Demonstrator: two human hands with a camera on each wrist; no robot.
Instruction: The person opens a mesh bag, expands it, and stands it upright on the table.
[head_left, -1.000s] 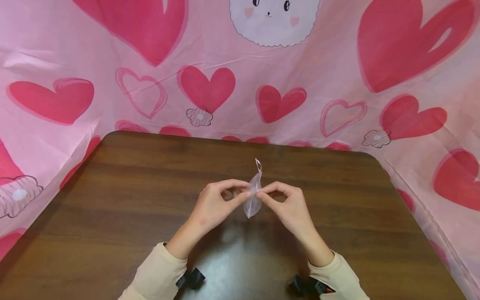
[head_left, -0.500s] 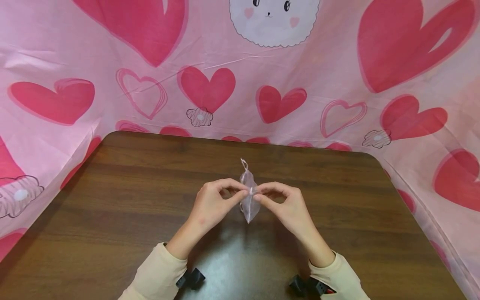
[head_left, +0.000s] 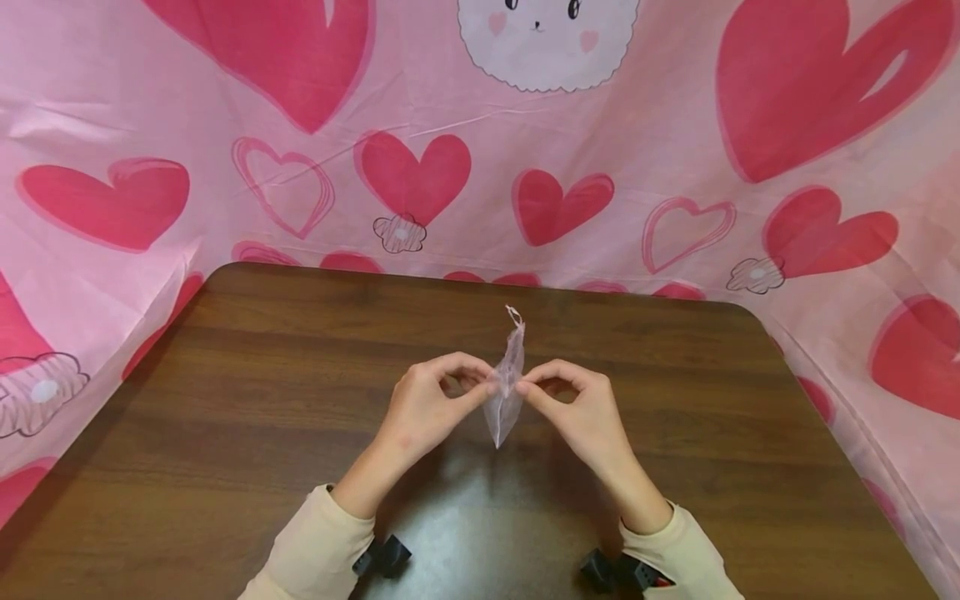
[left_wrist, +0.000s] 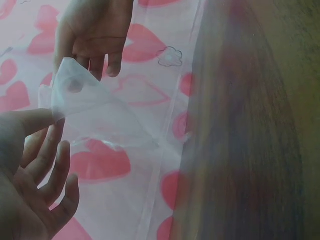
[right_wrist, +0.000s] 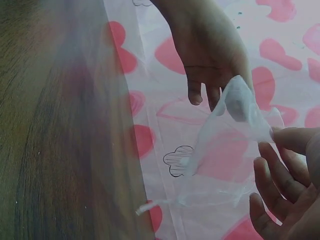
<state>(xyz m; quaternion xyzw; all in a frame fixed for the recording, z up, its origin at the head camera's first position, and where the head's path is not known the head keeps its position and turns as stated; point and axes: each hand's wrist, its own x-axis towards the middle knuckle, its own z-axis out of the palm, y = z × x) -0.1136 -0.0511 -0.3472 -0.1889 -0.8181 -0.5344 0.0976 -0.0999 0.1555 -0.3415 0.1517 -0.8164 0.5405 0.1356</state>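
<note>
A small sheer white drawstring pouch (head_left: 504, 412) hangs over the table between my two hands, its looped cord end pointing away from me. My left hand (head_left: 437, 398) pinches one side of it between thumb and forefinger. On the opposite side, my right hand (head_left: 576, 402) pinches it the same way. In the left wrist view the thin mesh of the pouch (left_wrist: 90, 100) spreads out into a pointed corner, and the far hand shows through it. From the right wrist, the pouch (right_wrist: 220, 145) trails a short cord (right_wrist: 147, 206) to the left.
The brown wooden table (head_left: 300, 333) reaches back to a pink cloth (head_left: 480, 108) printed with hearts. Black wrist cameras (head_left: 392, 557) sit under both cream sleeves (head_left: 311, 542), low over the table.
The pouch's cord end has swung left, then back right, and now stands slightly farther from me. Its near corner hangs a little lower than a second ago. Both hands keep pinching it.
</note>
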